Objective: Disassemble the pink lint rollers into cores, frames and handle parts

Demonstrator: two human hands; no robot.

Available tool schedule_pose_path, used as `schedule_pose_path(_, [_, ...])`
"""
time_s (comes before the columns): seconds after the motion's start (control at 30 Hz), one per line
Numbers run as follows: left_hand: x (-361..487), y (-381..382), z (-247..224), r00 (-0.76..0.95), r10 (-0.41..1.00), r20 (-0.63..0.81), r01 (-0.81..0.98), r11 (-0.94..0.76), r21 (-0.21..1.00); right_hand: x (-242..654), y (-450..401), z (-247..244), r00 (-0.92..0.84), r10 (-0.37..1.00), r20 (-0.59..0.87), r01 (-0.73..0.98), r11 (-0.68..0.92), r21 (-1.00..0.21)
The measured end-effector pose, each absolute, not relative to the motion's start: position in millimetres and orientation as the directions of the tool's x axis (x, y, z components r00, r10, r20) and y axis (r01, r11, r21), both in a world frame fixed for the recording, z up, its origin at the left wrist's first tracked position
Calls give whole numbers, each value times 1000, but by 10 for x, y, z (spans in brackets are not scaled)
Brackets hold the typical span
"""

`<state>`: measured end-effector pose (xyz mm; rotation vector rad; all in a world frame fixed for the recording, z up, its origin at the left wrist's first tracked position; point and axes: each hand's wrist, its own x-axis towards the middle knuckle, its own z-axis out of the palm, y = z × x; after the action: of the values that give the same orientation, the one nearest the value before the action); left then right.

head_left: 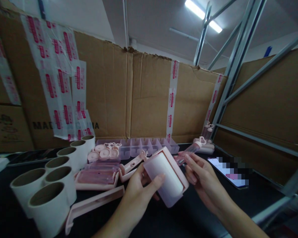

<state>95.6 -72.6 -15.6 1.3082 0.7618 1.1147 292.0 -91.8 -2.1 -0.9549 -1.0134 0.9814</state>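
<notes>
A white roll (167, 180) sits inside a pink and translucent holder (181, 170), tilted at the centre of the view. My left hand (145, 185) grips this holder from the left, its thumb lying across the roll. At the holder's right side, my right hand (201, 172) pinches a small clear pink plastic piece (180, 160) between thumb and fingers. Just left of my left hand lie pink arm-shaped parts (132, 165) and a long pink bar (96, 201). Behind my right hand is a clear pink tube with a heart-shaped ring (195, 145).
White rolls (48, 205) stand upright at the left. Near them are a pink tray of clear parts (96, 186) and round pink pieces (104, 154). Behind stands a compartment box (139, 147) before a cardboard wall (106, 89). A phone (228, 173) and metal frame (258, 79) are at right.
</notes>
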Motion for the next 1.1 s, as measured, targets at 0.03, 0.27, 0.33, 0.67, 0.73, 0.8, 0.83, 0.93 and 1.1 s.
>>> schedule_pose_path(0.03, [948,-725,-151,323,935,147,-210,-81,974,2987,-894,3,263,935,238,-194,293,-936])
schedule_pose_path(0.27, [861,-791,-49,146,970,194,-496,-98,863,3570,-776,237,352,880,318,13,336,-942])
schedule_pose_path(0.33, [832,-814,22,178,964,198,-567,-64,821,3600,-790,289,217,933,288,118,267,-956])
schedule_pose_path(0.67, [760,-889,68,684,697,217,-413,124,902,3084,-822,539,-406,906,117,173,202,-964])
schedule_pose_path(0.73, [772,-903,72,725,653,220,-395,132,909,3016,-800,593,-444,886,134,203,245,-948])
schedule_pose_path(0.8, [782,-909,75,740,637,216,-367,114,923,2966,-773,630,-454,882,127,274,274,-922])
schedule_pose_path(0.83, [785,-909,73,743,635,212,-350,99,931,2944,-759,642,-449,885,121,313,283,-907])
schedule_pose_path(0.93, [784,-916,61,737,645,202,-318,67,946,2887,-729,673,-434,894,114,365,290,-885])
schedule_pose_path(1.1, [792,-952,35,664,711,232,-344,14,939,2850,-831,766,-286,906,313,418,411,-810])
